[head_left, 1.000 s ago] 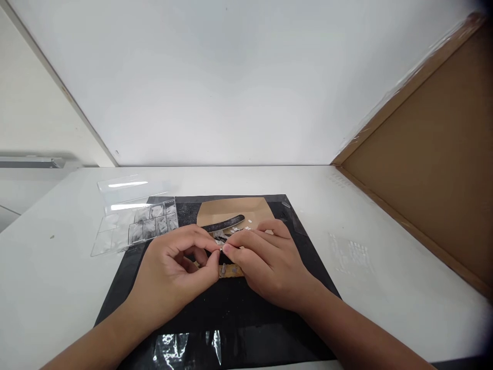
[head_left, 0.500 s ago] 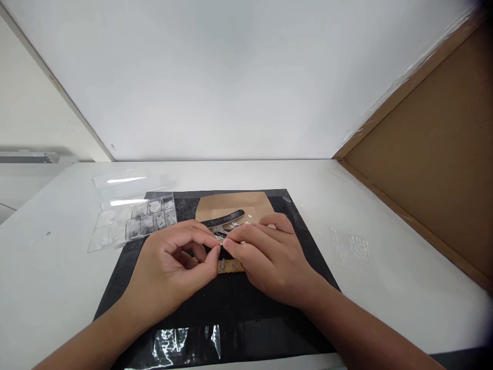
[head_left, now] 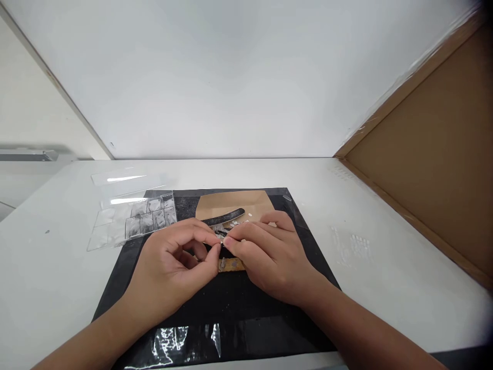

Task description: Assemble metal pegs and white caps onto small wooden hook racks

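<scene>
Above a black mat (head_left: 231, 318), my left hand (head_left: 181, 262) and my right hand (head_left: 265, 257) meet at their fingertips. Both are pinched around something tiny and pale, too small to make out. Behind the fingers lies a brown paper tray (head_left: 231, 199) with a black curved file (head_left: 227, 217) and small white pieces (head_left: 250, 215) in it. A yellowish strip (head_left: 231, 265) with small grey bits lies partly under my right hand. Left of the tray, an open clear compartment box (head_left: 146, 222) holds translucent pieces and overlaps the mat.
The clear lid (head_left: 119, 187) lies behind the box on the white table (head_left: 385, 298). Rows of small clear pieces (head_left: 360, 245) rest on the table at the right. A brown-framed board (head_left: 431, 128) stands at the right, and a white wall (head_left: 223, 82) rises behind.
The view has shifted very slightly. My two hands keep the same pinched pose, and nothing has been visibly let go or taken hold of.
</scene>
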`<act>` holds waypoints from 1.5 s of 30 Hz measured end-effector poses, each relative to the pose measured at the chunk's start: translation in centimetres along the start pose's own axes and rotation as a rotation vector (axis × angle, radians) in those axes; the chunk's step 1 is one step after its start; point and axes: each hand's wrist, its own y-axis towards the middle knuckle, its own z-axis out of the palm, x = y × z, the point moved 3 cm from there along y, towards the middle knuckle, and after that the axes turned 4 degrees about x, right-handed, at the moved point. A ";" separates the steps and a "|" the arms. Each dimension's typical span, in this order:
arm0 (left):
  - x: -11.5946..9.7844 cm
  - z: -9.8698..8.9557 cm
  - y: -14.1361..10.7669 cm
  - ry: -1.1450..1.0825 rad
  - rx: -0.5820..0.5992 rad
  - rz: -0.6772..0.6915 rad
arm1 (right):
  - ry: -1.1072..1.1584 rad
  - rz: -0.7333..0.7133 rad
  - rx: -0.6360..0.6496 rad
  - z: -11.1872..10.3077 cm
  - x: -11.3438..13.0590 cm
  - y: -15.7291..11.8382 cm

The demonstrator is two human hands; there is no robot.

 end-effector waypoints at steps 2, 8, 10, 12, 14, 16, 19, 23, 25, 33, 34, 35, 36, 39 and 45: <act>0.0 0.0 0.0 0.007 0.000 0.002 | -0.001 0.006 0.005 0.0 0.0 0.0; -0.1 0.1 0.0 0.019 -0.022 -0.008 | 0.003 0.010 0.023 0.1 0.1 0.0; -0.1 0.2 0.0 0.029 -0.032 -0.007 | 0.009 0.016 0.023 0.2 0.1 0.0; -0.1 0.2 -0.1 0.037 -0.043 -0.003 | 0.016 0.025 0.033 0.3 0.1 0.0; 0.0 0.2 -0.1 0.041 -0.054 -0.003 | 0.025 0.033 0.042 0.4 0.1 0.0; 0.0 0.2 -0.2 0.043 -0.061 -0.008 | 0.035 0.033 0.044 0.5 0.1 -0.1; 0.0 0.2 -0.2 0.046 -0.059 -0.017 | 0.055 0.034 0.041 0.6 0.0 -0.1; -0.1 0.1 -0.2 0.055 -0.057 -0.025 | 0.089 0.059 0.035 0.7 0.0 -0.2; -0.1 0.0 -0.2 0.056 -0.048 -0.031 | 0.106 0.068 0.027 0.8 -0.1 -0.2; 0.2 0.0 -0.3 -0.024 -0.038 -0.031 | 0.190 0.108 0.037 0.6 -0.3 -0.2; 0.3 0.0 -0.3 -0.037 -0.033 -0.030 | 0.208 0.114 0.037 0.6 -0.3 -0.2; 0.4 0.0 -0.3 -0.053 -0.025 -0.031 | 0.228 0.121 0.037 0.6 -0.4 -0.2; 0.4 0.0 -0.3 -0.071 -0.015 -0.032 | 0.252 0.130 0.037 0.7 -0.5 -0.2; 0.6 0.1 -0.2 -0.150 0.022 -0.042 | 0.334 0.166 0.040 0.8 -0.7 -0.3; 0.7 0.2 0.1 -0.304 0.111 -0.066 | 0.542 0.242 0.036 0.9 -1.2 -0.4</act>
